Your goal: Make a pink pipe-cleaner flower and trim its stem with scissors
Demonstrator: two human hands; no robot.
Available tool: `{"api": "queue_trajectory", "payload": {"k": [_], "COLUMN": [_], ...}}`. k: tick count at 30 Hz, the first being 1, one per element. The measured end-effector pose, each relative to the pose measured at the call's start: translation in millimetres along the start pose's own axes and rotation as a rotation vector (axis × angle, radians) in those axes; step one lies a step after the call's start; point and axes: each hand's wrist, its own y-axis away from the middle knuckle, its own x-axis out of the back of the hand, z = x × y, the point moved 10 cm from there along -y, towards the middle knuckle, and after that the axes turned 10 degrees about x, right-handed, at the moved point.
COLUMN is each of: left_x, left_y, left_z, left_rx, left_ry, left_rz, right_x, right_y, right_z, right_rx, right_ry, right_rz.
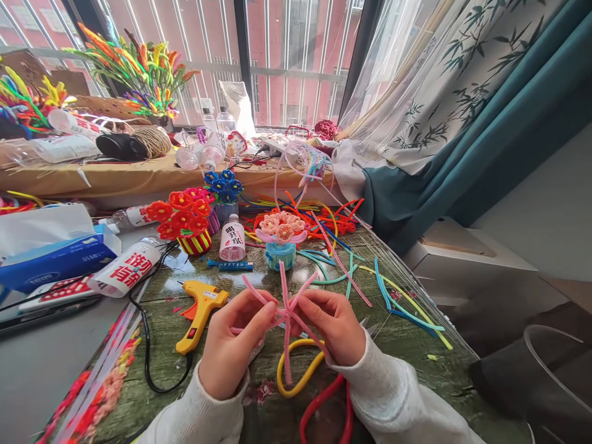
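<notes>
Between my two hands is a star of crossed pink pipe cleaners, its arms fanning out from one centre. My left hand pinches arms on the left side between thumb and forefinger. On the other side, my right hand pinches near the centre, with one arm running under its fingers. Just beyond the star stands a turquoise pot of pink pipe-cleaner flowers. Left of my left hand lies a yellow hot glue gun. Below the star, a yellow loop and a red loop rest on the table.
Red flowers in a striped pot, blue flowers and a cut plastic bottle stand farther back. Loose pipe cleaners lie to the right. A black cord curls at left, near a tissue pack. A dark bin stands at right.
</notes>
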Motion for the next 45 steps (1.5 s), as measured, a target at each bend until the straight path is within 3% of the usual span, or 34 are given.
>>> {"api": "queue_trajectory", "payload": {"k": [5,12,18,23,29,35,42,45], "left_x": [-0.7,-18.3,-12.7,-11.1,-20.2,-15.1,-1.5,1.7], "left_y": [0,3,3,1,2,3,3,1], "left_z": [-2,-14,-19,-24,-18,-15,-12,-11], "left_rx": [-0.018,0.06,0.125,0.157,0.091,0.03,0.004,-0.003], "left_ry": [-0.026,0.034,0.127,0.173,0.172,0.077,0.202,0.211], "left_rz": [0.005,-0.104,-0.059,-0.062,-0.123,-0.08,0.031,0.036], "right_x": [3,10,8,20,12,8,20,22], "right_y": [-1,-2,-2,-5,-3,-1,-3,-7], "right_z": [-5,-15,-20,-15,-8,-7,12,8], "right_rx": [0.006,0.085,0.113,0.106,0.072,0.073,0.003,0.036], "right_ry": [0.031,0.123,0.127,0.023,-0.046,-0.068,-0.075,-0.108], "right_rz": [0.035,0.092,0.056,0.133,0.067,0.065,0.112,0.136]}}
